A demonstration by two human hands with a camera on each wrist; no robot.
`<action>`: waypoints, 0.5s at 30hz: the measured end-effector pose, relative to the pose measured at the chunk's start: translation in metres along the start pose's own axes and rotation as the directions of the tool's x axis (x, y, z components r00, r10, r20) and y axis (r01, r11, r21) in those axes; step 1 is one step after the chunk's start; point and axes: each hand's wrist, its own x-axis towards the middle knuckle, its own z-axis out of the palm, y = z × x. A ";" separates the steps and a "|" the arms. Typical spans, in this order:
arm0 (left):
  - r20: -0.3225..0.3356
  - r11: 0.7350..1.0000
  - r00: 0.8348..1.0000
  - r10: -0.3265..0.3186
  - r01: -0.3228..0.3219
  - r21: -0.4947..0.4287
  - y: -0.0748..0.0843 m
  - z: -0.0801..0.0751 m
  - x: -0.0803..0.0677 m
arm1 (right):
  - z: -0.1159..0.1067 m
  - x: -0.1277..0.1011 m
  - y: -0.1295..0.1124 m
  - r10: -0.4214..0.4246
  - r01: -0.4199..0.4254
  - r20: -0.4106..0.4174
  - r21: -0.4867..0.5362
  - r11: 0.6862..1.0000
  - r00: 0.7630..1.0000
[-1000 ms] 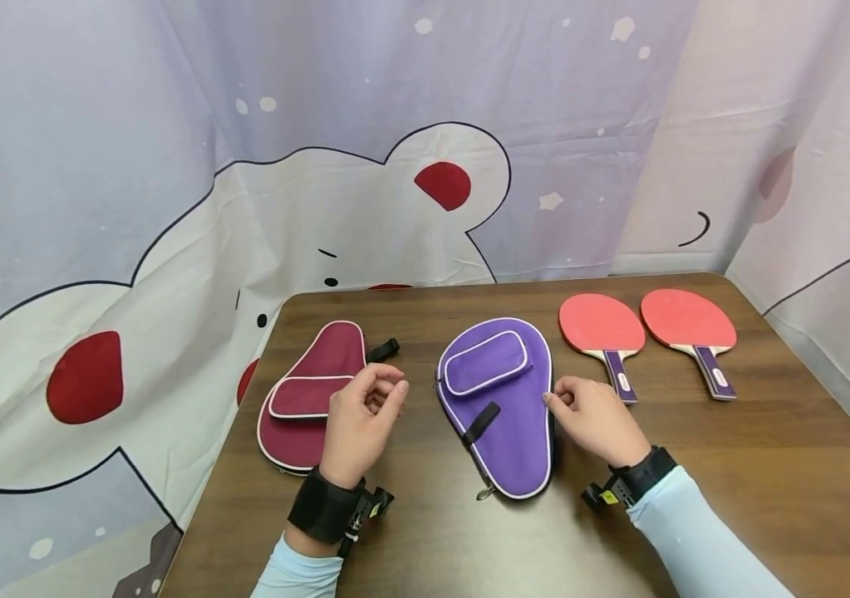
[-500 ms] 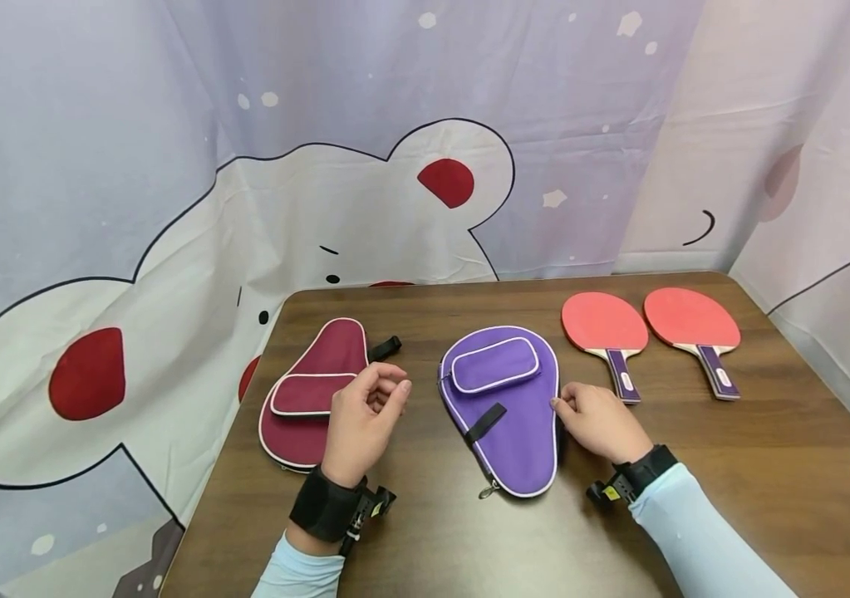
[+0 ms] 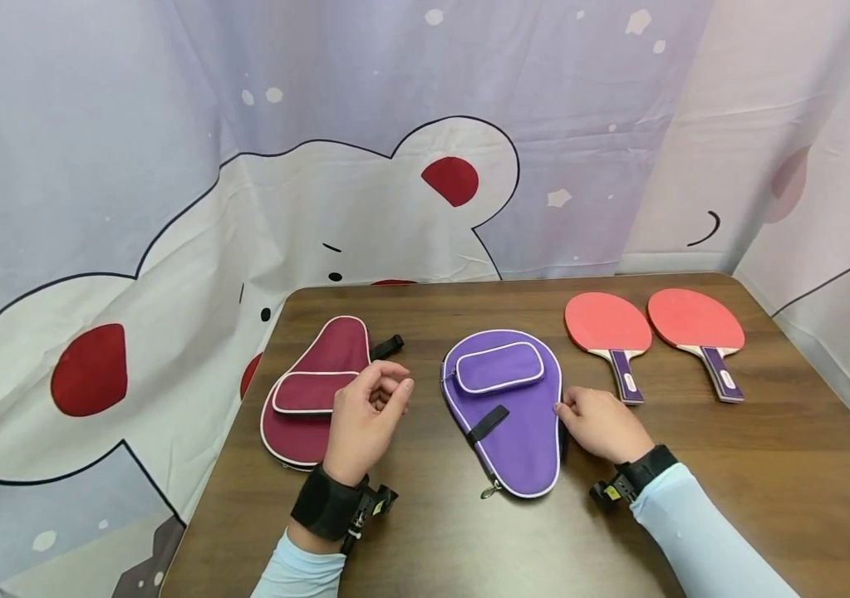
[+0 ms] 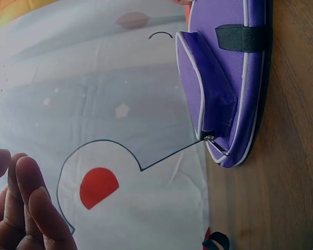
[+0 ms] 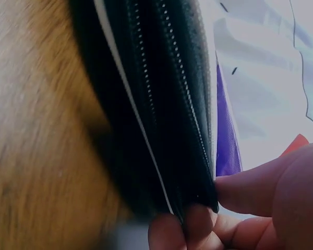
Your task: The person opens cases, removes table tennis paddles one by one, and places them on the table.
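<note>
1. Here the right hand (image 3: pixel 604 425) pinched the right edge of the purple paddle case (image 3: pixel 508 415); in the right wrist view its fingertips (image 5: pixel 198 221) and thumb clamped the case's black zipper edge (image 5: pixel 167 104).
2. The left hand (image 3: pixel 365 419) hovered with fingers loosely curled, holding nothing, between the purple case and the maroon paddle case (image 3: pixel 316 390), partly over the maroon one's right side.
3. The purple case lay flat near the middle of the brown tabletop (image 3: pixel 731 465), rounded end away from the person, pocket and black strap (image 3: pixel 488 423) facing up, zipper pull (image 3: pixel 483 493) at the narrow near end.
4. Two red paddles (image 3: pixel 607 322) (image 3: pixel 694 320) with purple handles lay side by side at the far right, apart from the case.
5. A curtain (image 3: pixel 170 208) printed with a bear hung behind the tabletop.
</note>
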 end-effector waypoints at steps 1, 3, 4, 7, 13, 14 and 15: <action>-0.002 1.000 1.000 0.002 -0.002 0.000 0.000 0.000 0.000 | 0.000 0.000 0.000 0.003 -0.003 0.001 -0.005 1.000 1.000; -0.004 1.000 1.000 0.008 -0.008 -0.003 0.000 0.000 0.000 | 0.001 0.000 0.001 0.009 -0.008 0.007 -0.015 1.000 1.000; -0.005 1.000 1.000 0.010 -0.010 -0.003 0.000 0.000 0.001 | 0.002 0.000 0.002 0.011 -0.011 0.011 -0.019 1.000 1.000; -0.002 1.000 1.000 0.011 -0.011 -0.002 0.000 0.000 0.001 | 0.003 0.001 0.002 0.020 -0.019 0.030 -0.034 0.999 0.999; 0.006 0.999 1.000 0.015 -0.015 0.043 -0.001 -0.005 0.003 | 0.001 0.000 0.002 0.019 -0.016 0.043 -0.052 0.999 0.999; 0.006 0.998 1.000 0.022 -0.022 0.063 -0.002 -0.007 0.004 | 0.001 0.000 0.002 0.018 -0.016 0.041 -0.054 0.998 0.999; 0.007 0.996 0.999 0.034 -0.034 0.088 -0.004 -0.010 0.005 | 0.001 -0.001 0.003 0.021 -0.019 0.039 -0.057 0.998 0.999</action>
